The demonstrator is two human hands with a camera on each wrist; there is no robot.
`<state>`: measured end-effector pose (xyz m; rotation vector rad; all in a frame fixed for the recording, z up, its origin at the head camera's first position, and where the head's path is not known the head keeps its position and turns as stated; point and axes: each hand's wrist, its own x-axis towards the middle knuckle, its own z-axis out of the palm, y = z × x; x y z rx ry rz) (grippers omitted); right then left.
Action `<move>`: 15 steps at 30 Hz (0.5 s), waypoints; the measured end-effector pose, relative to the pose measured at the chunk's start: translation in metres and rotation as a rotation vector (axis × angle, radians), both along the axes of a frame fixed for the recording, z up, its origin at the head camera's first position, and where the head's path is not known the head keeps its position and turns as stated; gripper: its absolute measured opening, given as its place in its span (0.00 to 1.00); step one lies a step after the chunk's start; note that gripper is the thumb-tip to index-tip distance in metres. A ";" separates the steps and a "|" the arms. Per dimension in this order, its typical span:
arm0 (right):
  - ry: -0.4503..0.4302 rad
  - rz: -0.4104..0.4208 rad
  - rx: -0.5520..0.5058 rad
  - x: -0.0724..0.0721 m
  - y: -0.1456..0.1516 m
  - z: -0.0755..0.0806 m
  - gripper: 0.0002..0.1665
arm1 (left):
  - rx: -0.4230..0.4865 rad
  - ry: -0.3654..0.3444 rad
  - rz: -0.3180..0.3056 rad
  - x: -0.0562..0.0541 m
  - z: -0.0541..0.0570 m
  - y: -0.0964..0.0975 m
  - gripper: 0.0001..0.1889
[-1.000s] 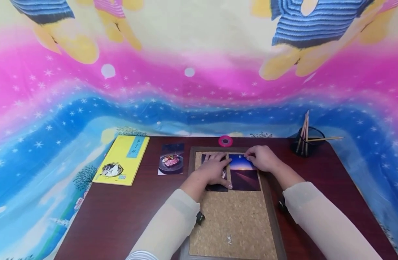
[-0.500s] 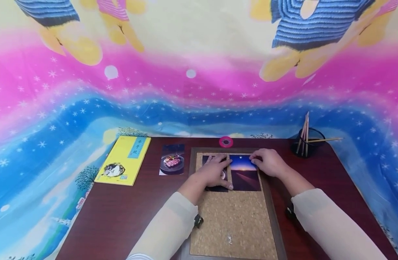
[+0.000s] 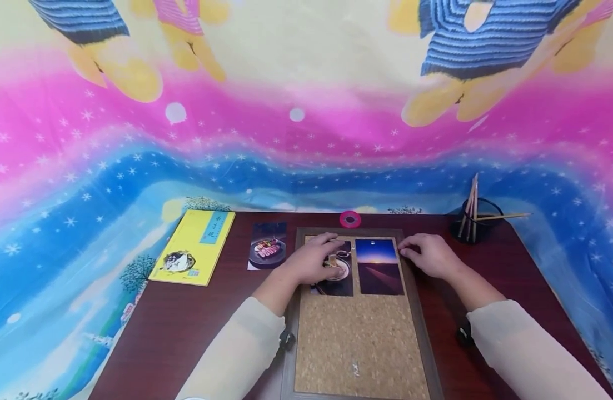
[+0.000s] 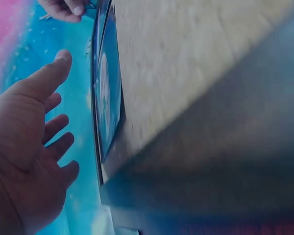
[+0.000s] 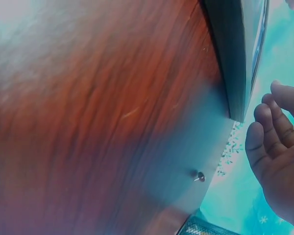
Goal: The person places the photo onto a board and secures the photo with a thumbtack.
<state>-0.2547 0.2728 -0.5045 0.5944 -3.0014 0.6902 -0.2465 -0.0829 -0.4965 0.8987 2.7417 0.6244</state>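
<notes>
Standing beyond right hand (image 3: 428, 255), pencil cup (image 3: 467, 229); behind corkboard (image 3: 358, 333), pink disc (image 3: 350, 220).

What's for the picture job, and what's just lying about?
For the job:
brown-framed cork board
dark bowl photo
purple sunset photo
maybe dark plate photo, pink round disc

Lying about, probably:
rectangular yellow book
round black mesh pencil cup

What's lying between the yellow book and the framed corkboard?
A photo of a plated meal lies on the dark tabletop between the yellow book and the framed corkboard; the head view shows this.
</notes>
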 end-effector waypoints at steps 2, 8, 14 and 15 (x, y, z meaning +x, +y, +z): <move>0.003 -0.001 0.002 0.001 0.004 0.000 0.08 | 0.010 0.012 0.007 0.000 0.000 -0.005 0.38; 0.005 -0.008 -0.001 0.007 0.017 -0.002 0.09 | 0.000 0.056 0.051 0.000 -0.007 -0.022 0.37; -0.020 -0.047 -0.014 0.011 0.034 -0.004 0.11 | 0.027 0.107 0.098 0.000 -0.011 -0.042 0.33; -0.024 -0.052 -0.016 0.012 0.036 -0.005 0.11 | 0.032 0.116 0.107 0.000 -0.012 -0.045 0.32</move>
